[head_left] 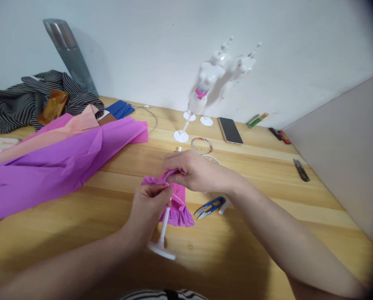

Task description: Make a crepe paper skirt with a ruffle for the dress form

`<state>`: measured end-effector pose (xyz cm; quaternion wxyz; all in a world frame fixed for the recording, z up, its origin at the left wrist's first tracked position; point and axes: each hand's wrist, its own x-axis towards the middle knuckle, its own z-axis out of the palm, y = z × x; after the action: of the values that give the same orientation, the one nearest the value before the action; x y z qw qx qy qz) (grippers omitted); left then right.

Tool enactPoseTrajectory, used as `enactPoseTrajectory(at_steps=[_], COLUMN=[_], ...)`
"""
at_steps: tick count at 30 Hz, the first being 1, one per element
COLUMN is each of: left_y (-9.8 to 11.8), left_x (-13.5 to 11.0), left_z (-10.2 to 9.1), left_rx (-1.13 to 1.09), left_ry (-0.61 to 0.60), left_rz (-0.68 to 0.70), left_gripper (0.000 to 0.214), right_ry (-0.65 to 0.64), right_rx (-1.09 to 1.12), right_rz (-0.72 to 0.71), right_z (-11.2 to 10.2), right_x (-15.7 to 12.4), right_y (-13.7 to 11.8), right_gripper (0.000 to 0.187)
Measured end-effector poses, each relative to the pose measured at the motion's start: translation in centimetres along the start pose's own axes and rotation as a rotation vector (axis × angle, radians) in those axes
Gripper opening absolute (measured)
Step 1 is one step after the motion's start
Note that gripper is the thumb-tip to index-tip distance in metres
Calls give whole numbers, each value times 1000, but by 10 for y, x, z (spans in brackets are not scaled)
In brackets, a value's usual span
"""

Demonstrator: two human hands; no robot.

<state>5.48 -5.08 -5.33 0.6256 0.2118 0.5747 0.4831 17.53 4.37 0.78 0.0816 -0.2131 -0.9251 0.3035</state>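
Prob. a home craft corner: wood surface [268, 191] set right vs. a plain white wall [142, 50], w/ purple sheets [64, 162], snips [218, 203] & white mini mannequins [210, 73] pointing to small handiwork. Homey stuff mixed in, e.g. striped cloth [5, 108] heaped at L, phone [230, 130] lying flat nr the wall, thin cable [157, 118] curled nr blue scraps [120, 109].

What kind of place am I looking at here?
Probably a small sewing or craft corner: a frilled purple piece is being handled, blue snips lie on the wooden table, and a small white mannequin stands near the wall.
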Motion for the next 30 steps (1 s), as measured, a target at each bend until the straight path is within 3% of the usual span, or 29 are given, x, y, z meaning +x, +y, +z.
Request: enactPoseTrajectory(at_steps=[11,30], left_y=[2,11], left_x=[-1,-6], left_z=[-3,-2], left_rx=[6,-60], left_ry=[-19,-13], left_rz=[-9,-70], left_gripper=[25,24], right_ry=[-9,3], right_rx=[-60,-59], right_rz=[72,51], right_z=[8,5], right_x=[5,2], right_y=[2,4], right_gripper=[17,15])
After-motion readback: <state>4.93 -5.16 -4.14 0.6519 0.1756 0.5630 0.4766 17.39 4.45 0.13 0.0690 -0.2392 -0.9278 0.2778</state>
